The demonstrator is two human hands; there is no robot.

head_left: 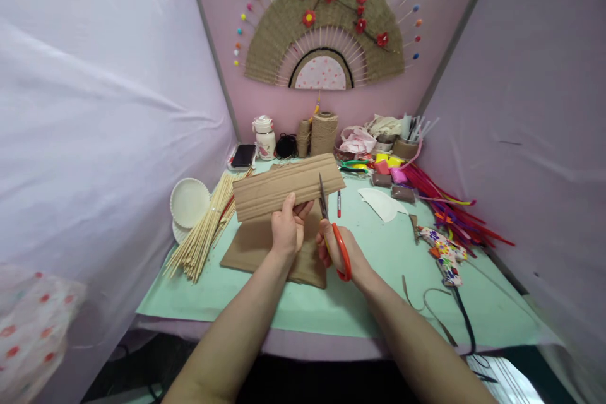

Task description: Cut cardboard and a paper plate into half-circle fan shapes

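Note:
My left hand grips the lower edge of a strip of brown corrugated cardboard, thumb in front, holding it up and tilted over the table. In my right hand is a pair of scissors with orange handles, its blades pointing up at the right part of the strip. Whether the blades have cut into the cardboard I cannot tell. Beneath both hands a larger brown cardboard sheet lies on the green tabletop, partly hidden by my left hand and arm.
Left lie a bundle of thin sticks and white dishes. Twine spools and a white bottle stand at the back. On the right are a patterned glue gun, pipe cleaners and a white paper piece. A decorated fan hangs behind.

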